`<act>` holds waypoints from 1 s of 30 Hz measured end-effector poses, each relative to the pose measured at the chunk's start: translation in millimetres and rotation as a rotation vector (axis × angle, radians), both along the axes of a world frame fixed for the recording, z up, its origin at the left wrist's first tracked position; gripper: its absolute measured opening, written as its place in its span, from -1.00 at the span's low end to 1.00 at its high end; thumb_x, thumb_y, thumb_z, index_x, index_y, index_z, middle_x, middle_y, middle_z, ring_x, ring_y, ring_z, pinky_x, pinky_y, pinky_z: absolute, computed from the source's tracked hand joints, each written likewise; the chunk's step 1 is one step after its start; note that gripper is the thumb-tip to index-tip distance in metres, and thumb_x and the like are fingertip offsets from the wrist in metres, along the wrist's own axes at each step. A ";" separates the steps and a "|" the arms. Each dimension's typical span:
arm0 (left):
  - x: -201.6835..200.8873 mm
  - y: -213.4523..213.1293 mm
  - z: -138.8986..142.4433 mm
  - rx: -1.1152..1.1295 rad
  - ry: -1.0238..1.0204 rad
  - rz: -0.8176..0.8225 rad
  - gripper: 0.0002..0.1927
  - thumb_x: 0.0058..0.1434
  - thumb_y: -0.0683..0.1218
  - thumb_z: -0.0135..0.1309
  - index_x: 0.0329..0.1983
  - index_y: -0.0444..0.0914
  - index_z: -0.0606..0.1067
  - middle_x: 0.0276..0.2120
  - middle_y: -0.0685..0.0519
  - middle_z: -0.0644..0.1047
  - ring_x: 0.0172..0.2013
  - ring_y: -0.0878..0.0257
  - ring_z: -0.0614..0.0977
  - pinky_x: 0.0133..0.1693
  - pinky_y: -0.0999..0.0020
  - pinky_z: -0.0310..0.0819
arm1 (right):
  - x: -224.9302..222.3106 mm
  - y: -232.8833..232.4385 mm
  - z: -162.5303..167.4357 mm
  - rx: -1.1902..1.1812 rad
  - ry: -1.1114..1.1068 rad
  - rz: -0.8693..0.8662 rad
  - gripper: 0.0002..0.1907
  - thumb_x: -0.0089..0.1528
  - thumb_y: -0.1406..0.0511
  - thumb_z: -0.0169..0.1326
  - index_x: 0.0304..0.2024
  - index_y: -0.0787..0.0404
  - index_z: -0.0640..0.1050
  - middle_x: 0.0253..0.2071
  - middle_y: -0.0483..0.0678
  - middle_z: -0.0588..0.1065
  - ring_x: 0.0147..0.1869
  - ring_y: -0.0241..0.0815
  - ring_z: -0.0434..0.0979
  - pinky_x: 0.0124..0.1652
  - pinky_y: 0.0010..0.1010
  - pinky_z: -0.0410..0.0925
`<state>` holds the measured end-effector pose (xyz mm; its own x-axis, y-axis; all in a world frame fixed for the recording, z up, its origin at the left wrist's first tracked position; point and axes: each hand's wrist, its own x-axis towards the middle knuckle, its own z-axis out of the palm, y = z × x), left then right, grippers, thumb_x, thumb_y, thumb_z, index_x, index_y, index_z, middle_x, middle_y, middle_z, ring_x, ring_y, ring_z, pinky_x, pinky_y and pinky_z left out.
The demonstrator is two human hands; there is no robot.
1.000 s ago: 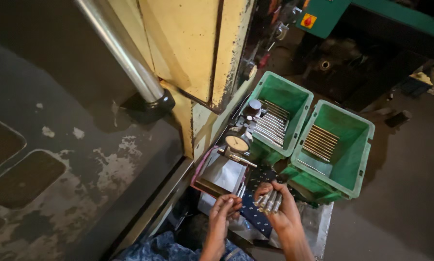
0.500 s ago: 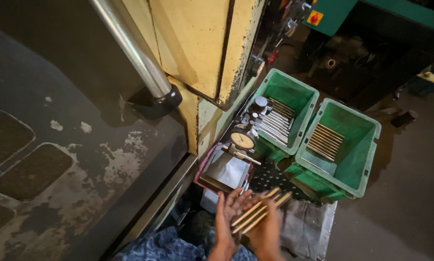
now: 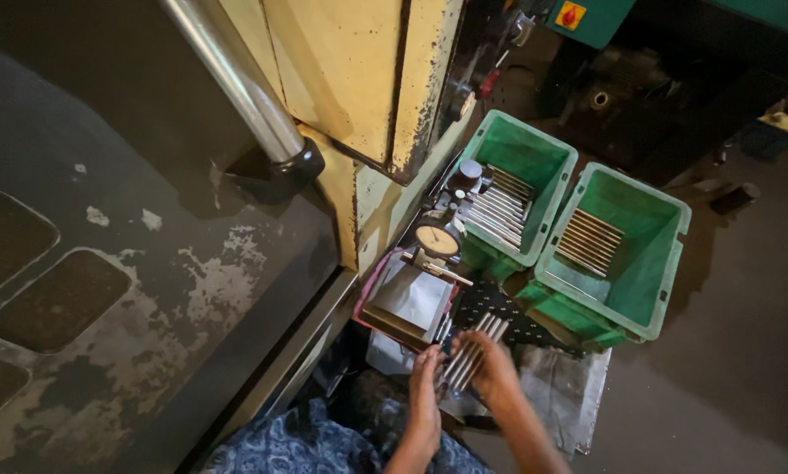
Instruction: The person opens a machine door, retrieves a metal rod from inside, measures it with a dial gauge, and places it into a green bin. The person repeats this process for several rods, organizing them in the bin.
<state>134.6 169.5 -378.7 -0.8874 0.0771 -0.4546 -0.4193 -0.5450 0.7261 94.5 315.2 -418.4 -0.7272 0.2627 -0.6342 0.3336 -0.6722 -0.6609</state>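
Loosely bunched between left hand (image 3: 426, 379) and right hand (image 3: 494, 373), the metal rods (image 3: 470, 354) could slip out and scatter.

Metal rods (image 3: 471, 353) between both hands (image 3: 460, 377)

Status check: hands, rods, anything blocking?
Left hand and right hand together hold a bundle of metal rods. Pink tray beside them; green bins beyond. No obstruction.
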 end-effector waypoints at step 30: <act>3.4 -3.0 2.6 0.056 -0.121 -0.110 -0.42 0.30 0.27 -0.10 0.30 -0.05 0.39 0.27 0.04 0.47 0.32 0.09 0.40 0.28 0.09 0.21 | -11.0 46.9 -4.0 1.153 0.104 0.165 -0.76 0.31 0.26 0.11 -0.13 0.33 0.44 -0.35 0.09 0.61 -0.29 -0.06 0.66 -0.25 -0.23 0.47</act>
<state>137.9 166.4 -376.1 -0.8111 0.1991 -0.5500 -0.5613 -0.5293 0.6362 83.5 362.1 -422.4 -0.8406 0.5413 -0.0174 0.2692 0.3898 -0.8807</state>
